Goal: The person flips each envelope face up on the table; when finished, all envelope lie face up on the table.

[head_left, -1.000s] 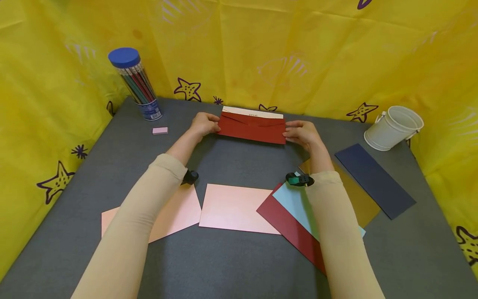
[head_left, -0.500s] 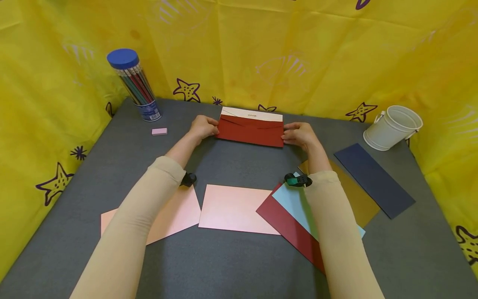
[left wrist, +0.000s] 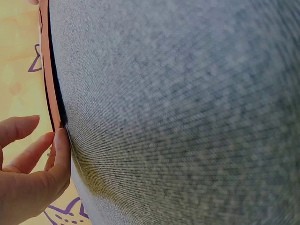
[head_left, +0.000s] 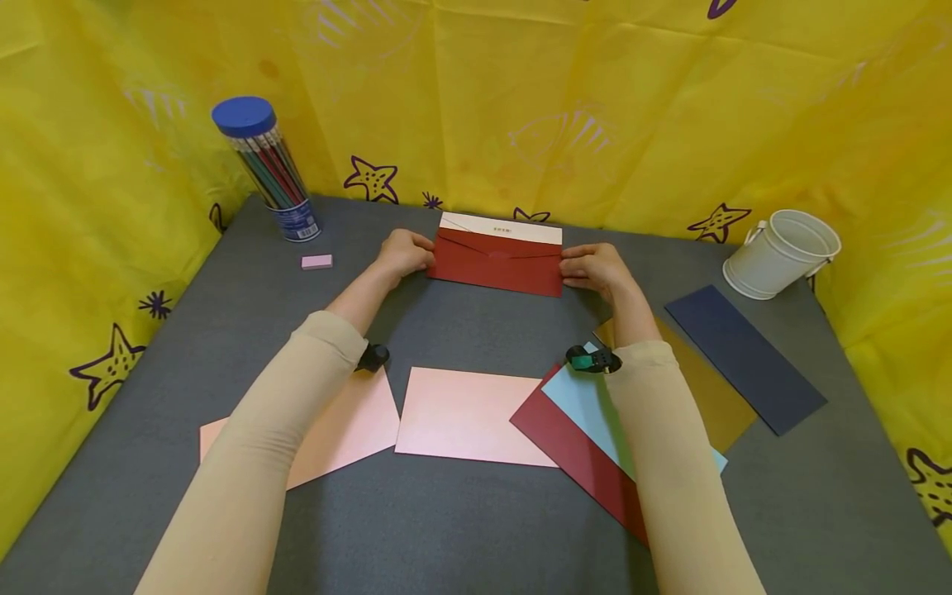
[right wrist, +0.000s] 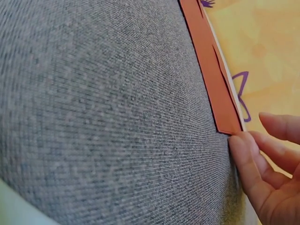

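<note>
Far left in the head view there's a tub of pencils (head_left: pixel 271 165), then a pink eraser (head_left: pixel 316 262), then a peach card (head_left: pixel 349 438) half hidden by a sleeve. The left hand (head_left: pixel 404 252) has thumb and fingers nearly closed, pinching the left end of a red envelope (head_left: pixel 483 268) at the back of the grey table (head_left: pixel 446 529). Head view gets its white top strip with tiny print; the left wrist cam sees it almost edge-on, but shows the thumb at the corner and one finger sticking out free. Nearer the person: a pale pink card (head_left: pixel 472 417), a dark red card (head_left: pixel 583 459), a light blue card (head_left: pixel 583 405) over that. The right hand (head_left: pixel 595 268) pinches the envelope's other end, and its wrist cam shows another finger held clear. Head view only: mustard card (head_left: pixel 714 405), navy card (head_left: pixel 744 359), white bucket (head_left: pixel 769 260).
</note>
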Action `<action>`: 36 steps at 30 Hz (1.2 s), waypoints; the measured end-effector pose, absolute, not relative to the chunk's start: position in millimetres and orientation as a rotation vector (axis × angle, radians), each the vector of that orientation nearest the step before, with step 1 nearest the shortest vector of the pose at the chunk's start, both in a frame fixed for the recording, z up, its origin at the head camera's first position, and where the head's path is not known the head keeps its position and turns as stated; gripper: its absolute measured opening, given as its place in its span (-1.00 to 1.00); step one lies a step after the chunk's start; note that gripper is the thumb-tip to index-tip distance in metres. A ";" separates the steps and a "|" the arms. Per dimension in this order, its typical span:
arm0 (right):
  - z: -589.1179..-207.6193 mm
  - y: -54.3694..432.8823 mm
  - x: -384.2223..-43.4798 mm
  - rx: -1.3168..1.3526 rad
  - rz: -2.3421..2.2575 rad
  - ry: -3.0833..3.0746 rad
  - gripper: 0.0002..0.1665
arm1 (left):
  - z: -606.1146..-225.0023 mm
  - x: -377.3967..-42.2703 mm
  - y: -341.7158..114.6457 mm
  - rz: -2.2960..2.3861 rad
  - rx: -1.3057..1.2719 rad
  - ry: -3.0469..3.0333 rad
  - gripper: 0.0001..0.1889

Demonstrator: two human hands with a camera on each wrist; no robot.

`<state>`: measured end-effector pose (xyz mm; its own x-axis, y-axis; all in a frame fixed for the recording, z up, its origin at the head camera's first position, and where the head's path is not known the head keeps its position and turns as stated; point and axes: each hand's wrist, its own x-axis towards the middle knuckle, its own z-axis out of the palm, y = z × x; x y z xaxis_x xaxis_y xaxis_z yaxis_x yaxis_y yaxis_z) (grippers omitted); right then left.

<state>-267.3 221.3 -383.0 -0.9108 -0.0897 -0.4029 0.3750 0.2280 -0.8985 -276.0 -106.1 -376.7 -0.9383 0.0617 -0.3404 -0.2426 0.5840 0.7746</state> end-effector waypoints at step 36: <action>-360.5 209.6 -261.2 0.252 -1.941 2.280 -0.52 | -366.0 -276.3 -123.2 1.053 0.285 2.617 -0.54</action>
